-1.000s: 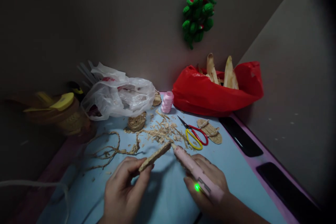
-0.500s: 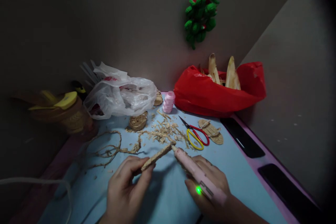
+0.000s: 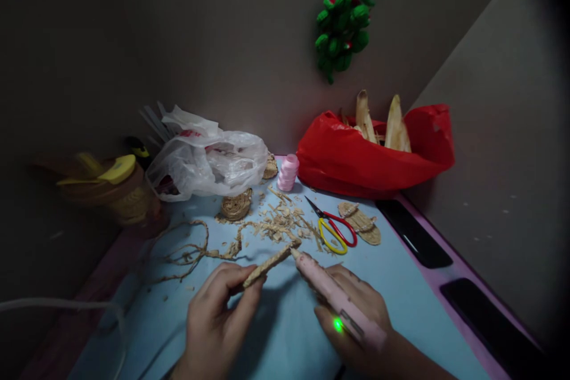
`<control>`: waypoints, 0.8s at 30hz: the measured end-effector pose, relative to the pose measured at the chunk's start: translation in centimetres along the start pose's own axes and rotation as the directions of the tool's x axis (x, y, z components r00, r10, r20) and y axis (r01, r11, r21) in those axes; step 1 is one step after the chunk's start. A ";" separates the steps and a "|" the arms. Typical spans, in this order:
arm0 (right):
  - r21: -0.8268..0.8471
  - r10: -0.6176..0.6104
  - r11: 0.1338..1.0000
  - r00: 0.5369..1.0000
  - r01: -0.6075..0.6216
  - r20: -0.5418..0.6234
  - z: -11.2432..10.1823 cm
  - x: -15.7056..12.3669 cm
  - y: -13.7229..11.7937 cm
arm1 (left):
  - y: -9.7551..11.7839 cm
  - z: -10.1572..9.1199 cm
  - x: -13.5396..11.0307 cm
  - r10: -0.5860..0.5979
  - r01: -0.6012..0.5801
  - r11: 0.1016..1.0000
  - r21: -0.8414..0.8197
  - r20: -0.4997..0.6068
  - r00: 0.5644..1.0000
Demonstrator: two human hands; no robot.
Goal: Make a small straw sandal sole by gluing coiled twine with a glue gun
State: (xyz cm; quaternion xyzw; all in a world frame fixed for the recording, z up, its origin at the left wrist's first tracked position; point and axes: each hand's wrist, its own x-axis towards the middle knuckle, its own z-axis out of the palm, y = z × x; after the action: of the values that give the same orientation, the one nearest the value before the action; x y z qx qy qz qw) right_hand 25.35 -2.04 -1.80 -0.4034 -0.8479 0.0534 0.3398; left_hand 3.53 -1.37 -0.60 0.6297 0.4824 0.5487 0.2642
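Pinched between the thumb and fingers of my left hand [image 3: 220, 314] is a flat braided straw piece [image 3: 271, 264], seen nearly edge-on and slanting up to the right. My right hand [image 3: 360, 303] is wrapped round a pink glue gun [image 3: 332, 291] with a green light glowing near its grip. The gun's pale nozzle is at the far end of the straw piece; whether they touch I cannot tell. A twisted straw cord [image 3: 196, 249] trails on the table to the left. Beyond the hands lie scissors [image 3: 333, 231] with one red and one yellow handle, and a small straw sandal [image 3: 360, 222].
Straw scraps [image 3: 280, 222] litter the blue tabletop [image 3: 401, 309]. Behind them stand a coiled straw roll [image 3: 236, 205], a pink thread spool [image 3: 288, 172], a white plastic bag [image 3: 209, 160] and a red bag [image 3: 369, 169]. Two black phones [image 3: 414, 234] lie along the right edge.
The whole view has shifted slightly to the right. My hands, the straw piece and the glue gun keep almost the same positions, the nozzle still at the piece's far end.
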 end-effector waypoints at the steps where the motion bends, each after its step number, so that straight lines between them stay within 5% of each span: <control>1: -0.004 0.000 1.000 1.000 0.000 0.013 0.1 -0.1 0.0 | 0.0 0.0 0.0 0.009 -0.009 1.000 0.004 0.001 1.000; 9: -0.056 -0.038 0.998 0.999 0.040 0.021 0.2 -0.1 -0.2 | -0.4 -0.2 0.1 0.131 -0.133 0.991 0.036 0.044 0.990; 24: -0.130 -0.057 0.990 0.998 0.061 0.035 0.1 0.4 -0.9 | -0.7 -0.1 -0.1 0.168 -0.170 0.984 0.046 0.051 0.985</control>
State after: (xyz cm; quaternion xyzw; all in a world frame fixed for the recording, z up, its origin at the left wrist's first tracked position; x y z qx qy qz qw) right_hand 24.54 -2.37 -1.31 -0.3986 -0.8664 -0.0062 0.3008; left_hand 3.20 -1.24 -1.21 0.6873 0.4345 0.5421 0.2120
